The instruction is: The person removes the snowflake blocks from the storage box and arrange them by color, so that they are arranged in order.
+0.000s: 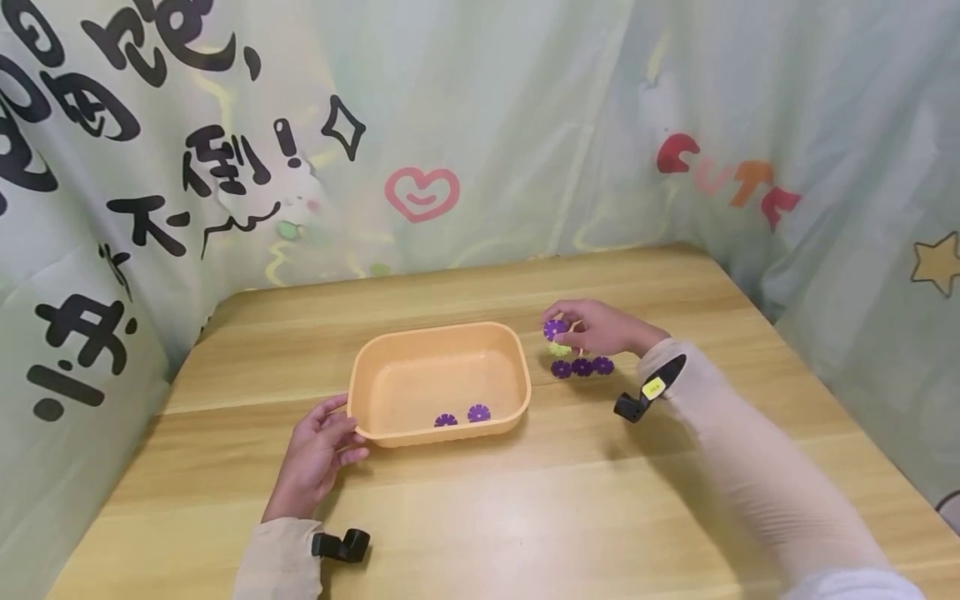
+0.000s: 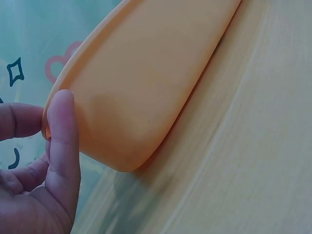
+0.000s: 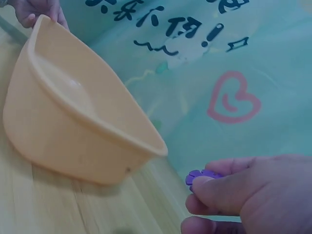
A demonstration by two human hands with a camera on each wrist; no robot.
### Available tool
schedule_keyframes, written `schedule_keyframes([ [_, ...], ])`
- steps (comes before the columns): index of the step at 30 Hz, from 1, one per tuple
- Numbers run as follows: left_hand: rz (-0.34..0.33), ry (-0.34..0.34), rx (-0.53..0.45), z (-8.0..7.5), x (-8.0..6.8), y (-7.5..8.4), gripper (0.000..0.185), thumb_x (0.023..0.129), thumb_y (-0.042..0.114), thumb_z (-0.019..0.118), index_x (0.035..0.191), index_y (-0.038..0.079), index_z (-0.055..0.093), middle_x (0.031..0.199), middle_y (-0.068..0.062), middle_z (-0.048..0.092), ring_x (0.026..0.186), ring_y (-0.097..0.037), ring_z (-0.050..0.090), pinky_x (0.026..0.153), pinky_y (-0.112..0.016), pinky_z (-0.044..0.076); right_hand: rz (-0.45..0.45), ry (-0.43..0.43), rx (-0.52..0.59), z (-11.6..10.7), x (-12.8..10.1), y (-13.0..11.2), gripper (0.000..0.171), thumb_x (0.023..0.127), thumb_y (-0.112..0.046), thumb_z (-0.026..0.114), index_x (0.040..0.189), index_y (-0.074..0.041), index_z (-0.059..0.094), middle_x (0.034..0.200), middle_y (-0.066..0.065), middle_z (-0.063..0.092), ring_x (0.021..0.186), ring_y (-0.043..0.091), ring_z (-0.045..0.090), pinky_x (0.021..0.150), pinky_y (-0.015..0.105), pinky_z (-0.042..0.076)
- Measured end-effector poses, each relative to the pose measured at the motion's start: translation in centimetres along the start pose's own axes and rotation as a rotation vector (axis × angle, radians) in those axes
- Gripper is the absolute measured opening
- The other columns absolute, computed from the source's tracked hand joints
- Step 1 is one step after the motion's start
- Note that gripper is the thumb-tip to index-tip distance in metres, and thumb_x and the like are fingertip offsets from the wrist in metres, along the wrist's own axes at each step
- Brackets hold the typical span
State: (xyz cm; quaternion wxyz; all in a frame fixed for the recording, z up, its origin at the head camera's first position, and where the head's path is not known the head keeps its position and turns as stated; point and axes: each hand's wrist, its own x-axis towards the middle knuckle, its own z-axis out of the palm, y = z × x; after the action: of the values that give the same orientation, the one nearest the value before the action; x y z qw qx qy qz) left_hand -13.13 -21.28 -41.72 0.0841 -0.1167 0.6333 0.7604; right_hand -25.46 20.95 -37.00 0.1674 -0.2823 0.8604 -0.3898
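An orange plastic tub (image 1: 360,371) sits mid-table with two purple flower-shaped discs (image 1: 446,420) (image 1: 478,412) lying inside near its front wall. My left hand (image 1: 322,446) holds the tub's near-left corner; in the left wrist view the thumb (image 2: 63,131) and a finger pinch the tub's rim (image 2: 87,73). My right hand (image 1: 592,327) is to the right of the tub and pinches a purple disc (image 1: 555,328), also seen as the purple disc (image 3: 200,175) between the fingertips. Below that hand lie three purple discs (image 1: 582,367) and a yellow-green one (image 1: 559,349) on the table.
The wooden table (image 1: 525,517) is enclosed by printed cloth curtains (image 1: 480,125) at the back and both sides. The tub (image 3: 73,126) stands to the left in the right wrist view. A black wrist camera (image 1: 341,546) sits on each forearm.
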Motion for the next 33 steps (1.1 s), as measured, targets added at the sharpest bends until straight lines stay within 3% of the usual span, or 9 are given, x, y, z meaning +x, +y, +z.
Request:
schedule_keyframes([
  [5,0.0,0.005,-0.01,0.1,0.2,0.1,0.046,0.094,-0.005,0.048,0.138,0.001,0.035,0.097,-0.006,0.052,0.067,-0.012,0.059,0.059,-0.025,0.06,0.03,0.038,-0.065,-0.7,-1.3,0.9,0.034,0.092,-0.002,0.063,0.125,-0.003,0.056,0.098,0.016,0.063,0.084,0.032,0.063,0.069,0.039,0.059],
  [10,-0.004,0.013,-0.018,0.1,0.2,0.0,0.045,0.094,-0.006,0.047,0.137,0.003,0.036,0.095,-0.005,0.053,0.066,-0.011,0.059,0.058,-0.025,0.06,0.054,0.064,-0.106,-1.0,-2.4,2.0,0.038,0.089,-0.004,0.067,0.126,-0.003,0.057,0.101,0.01,0.063,0.095,0.027,0.061,0.077,0.037,0.057],
  [15,-0.004,0.017,-0.02,0.1,0.3,-0.2,0.045,0.094,-0.006,0.047,0.137,0.002,0.036,0.095,-0.005,0.053,0.066,-0.012,0.059,0.057,-0.025,0.06,0.08,0.068,-0.118,-1.3,-3.5,3.0,0.038,0.09,-0.005,0.067,0.126,-0.001,0.056,0.1,0.011,0.064,0.092,0.027,0.062,0.071,0.035,0.057],
  [26,-0.006,0.02,-0.021,0.1,0.4,-0.1,0.045,0.094,-0.006,0.047,0.137,0.003,0.036,0.098,-0.008,0.052,0.067,-0.012,0.059,0.059,-0.026,0.06,0.112,0.117,-0.126,-1.8,-5.6,4.7,0.038,0.088,-0.002,0.068,0.124,0.002,0.057,0.093,0.007,0.062,0.086,0.023,0.061,0.076,0.035,0.056],
  [33,-0.004,0.021,-0.018,0.1,0.4,0.0,0.046,0.094,-0.006,0.047,0.138,0.002,0.035,0.097,-0.007,0.051,0.067,-0.012,0.059,0.058,-0.026,0.06,0.172,0.094,-0.136,-1.9,-6.3,5.5,0.038,0.088,-0.003,0.068,0.124,0.0,0.056,0.092,0.007,0.064,0.086,0.025,0.062,0.072,0.034,0.056],
])
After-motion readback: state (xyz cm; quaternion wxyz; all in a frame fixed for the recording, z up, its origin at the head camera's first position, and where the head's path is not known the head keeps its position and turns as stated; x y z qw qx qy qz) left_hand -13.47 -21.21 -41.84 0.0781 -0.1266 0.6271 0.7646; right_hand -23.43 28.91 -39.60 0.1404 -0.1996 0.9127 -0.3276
